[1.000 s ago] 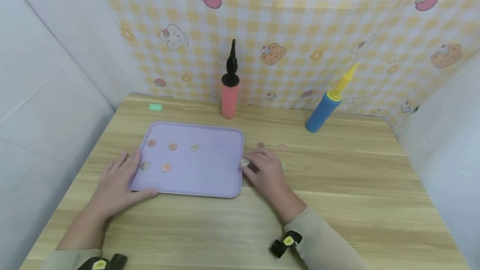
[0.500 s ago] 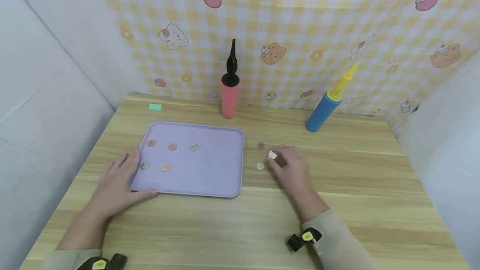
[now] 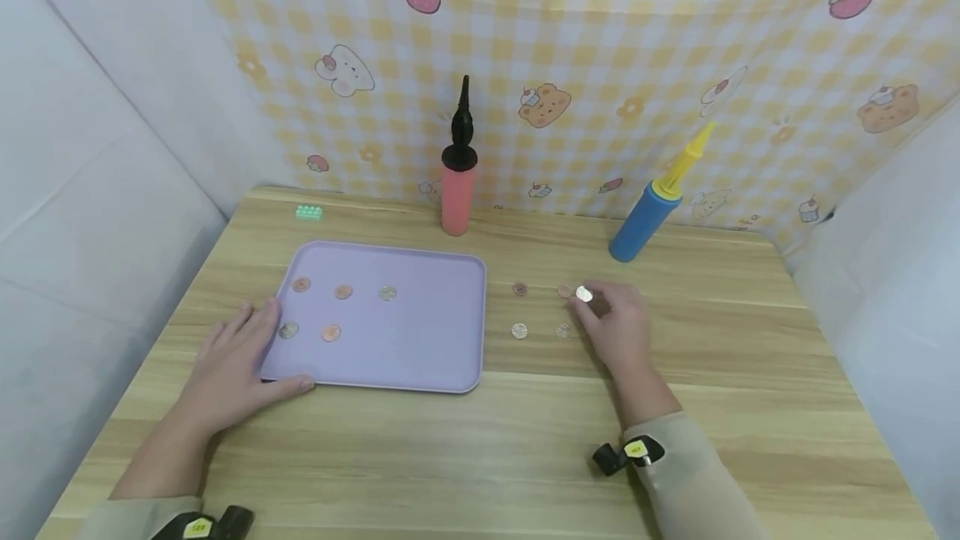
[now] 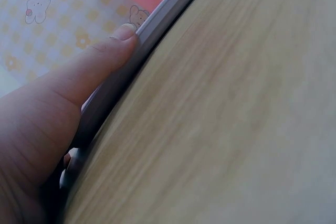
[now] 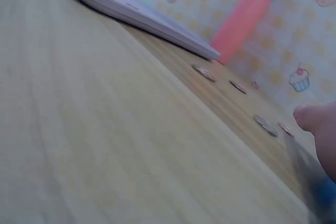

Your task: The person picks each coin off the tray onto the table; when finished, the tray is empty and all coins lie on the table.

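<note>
A silver coin (image 3: 583,294) is pinched between the thumb and fingers of my right hand (image 3: 626,327), above the table right of the tray. Just left of these fingertips lie a copper coin (image 3: 564,292) and a silver coin (image 3: 562,330). Further left, nearer the tray, are a darker copper coin (image 3: 520,289) and another silver coin (image 3: 520,331). My left hand (image 3: 232,369) rests spread at the front left corner of the purple tray (image 3: 427,348), its thumb along the front rim. Several copper and silver coins (image 3: 343,292) lie in the tray's left half.
Behind the tray a pink hand pump (image 3: 457,198) with a black nozzle stands upright. A blue pump (image 3: 645,223) with a yellow nozzle leans against the patterned cloth at the back right. A small green toy brick (image 3: 308,212) lies at the back left of the wooden table (image 3: 420,457).
My right hand has moved right, from the tray's right edge past the loose coins, with the silver coin in its fingers. The left hand and the tray have stayed in place.
</note>
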`<state>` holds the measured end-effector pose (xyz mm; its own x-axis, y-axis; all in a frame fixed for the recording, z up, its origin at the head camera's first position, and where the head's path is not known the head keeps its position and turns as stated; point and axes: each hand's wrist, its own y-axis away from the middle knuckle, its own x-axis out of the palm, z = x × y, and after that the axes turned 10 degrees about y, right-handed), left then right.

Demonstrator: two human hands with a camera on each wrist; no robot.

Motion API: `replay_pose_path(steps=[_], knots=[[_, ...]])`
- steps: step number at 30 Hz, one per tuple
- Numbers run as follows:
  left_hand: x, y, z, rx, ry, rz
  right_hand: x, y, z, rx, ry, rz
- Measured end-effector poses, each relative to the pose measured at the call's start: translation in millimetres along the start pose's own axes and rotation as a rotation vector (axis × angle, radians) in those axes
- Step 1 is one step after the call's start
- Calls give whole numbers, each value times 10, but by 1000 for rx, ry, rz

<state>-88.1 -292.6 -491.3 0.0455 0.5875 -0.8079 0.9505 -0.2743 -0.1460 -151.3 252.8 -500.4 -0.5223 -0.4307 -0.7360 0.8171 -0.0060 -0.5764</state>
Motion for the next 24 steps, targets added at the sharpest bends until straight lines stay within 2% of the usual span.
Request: replay_pose_path(steps=[11,17,24], knots=[[-1,-7,-5,-7,-7,3,-129,-26,-301,211,57,60],[12,-14,3,-5,-8,4,-163,-39,-390,229,62,83],[-3,-14,-1,-5,-2,3,-173,-69,-351,222,76,143]])
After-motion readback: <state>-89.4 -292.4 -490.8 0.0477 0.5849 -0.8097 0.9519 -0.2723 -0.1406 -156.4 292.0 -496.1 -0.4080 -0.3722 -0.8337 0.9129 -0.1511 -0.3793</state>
